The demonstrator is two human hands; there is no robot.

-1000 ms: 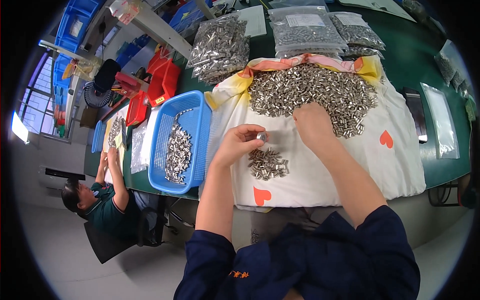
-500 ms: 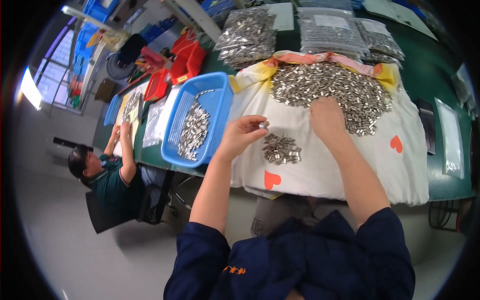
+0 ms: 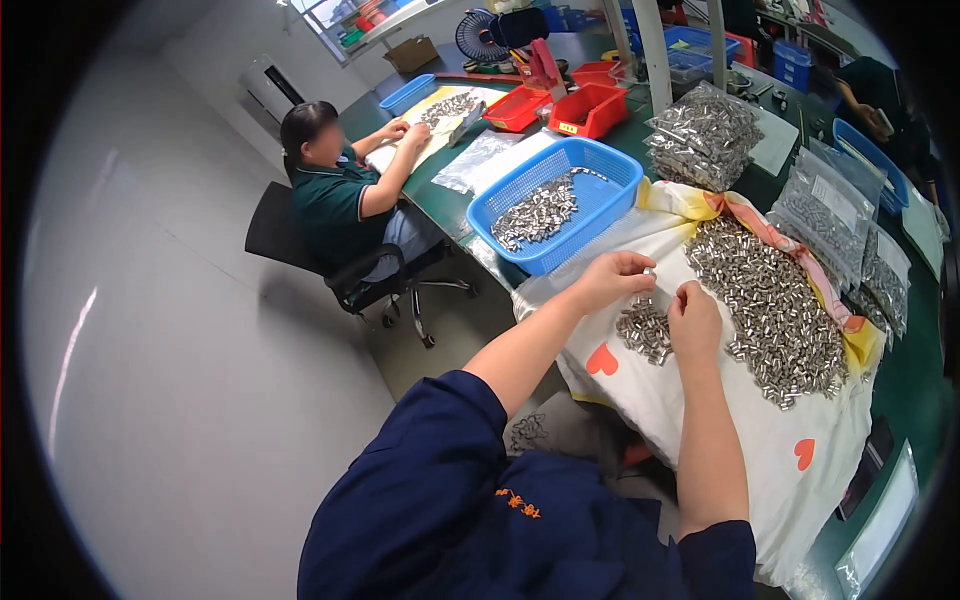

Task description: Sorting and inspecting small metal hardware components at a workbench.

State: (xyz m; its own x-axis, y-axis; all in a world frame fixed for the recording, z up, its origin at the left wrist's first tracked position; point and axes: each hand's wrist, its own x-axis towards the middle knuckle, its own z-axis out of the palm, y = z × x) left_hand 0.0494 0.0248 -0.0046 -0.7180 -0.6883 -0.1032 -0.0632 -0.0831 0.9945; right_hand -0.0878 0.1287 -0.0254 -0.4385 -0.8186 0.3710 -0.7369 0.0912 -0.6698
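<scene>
Between the thumb and fingertips of my left hand (image 3: pixel 612 280) is a small shiny metal cylinder (image 3: pixel 649 273), held above the cloth. My right hand (image 3: pixel 695 318) is closed, thumb against fingers, close to the left fingertips; what it pinches, if anything, is hidden. Just below both hands lies a small pile of metal cylinders (image 3: pixel 644 332) on the white cloth (image 3: pixel 640 385). A much larger heap of the same cylinders (image 3: pixel 775 310) spreads to the right of my right hand. Left of my hands, a blue plastic basket (image 3: pixel 590 245) holds more loose cylinders.
Bags full of metal parts (image 3: pixel 705 140) and further clear bags (image 3: pixel 825 215) stand behind the heap. Red bins (image 3: pixel 590 110) sit on the green table beyond the basket. At the left, a seated co-worker (image 3: pixel 335 200) handles parts. A flat clear bag (image 3: pixel 880 520) lies at the right.
The view has swung left, so the table appears turned. My right hand has come away from the large heap toward my left hand, which still holds a cylinder.
</scene>
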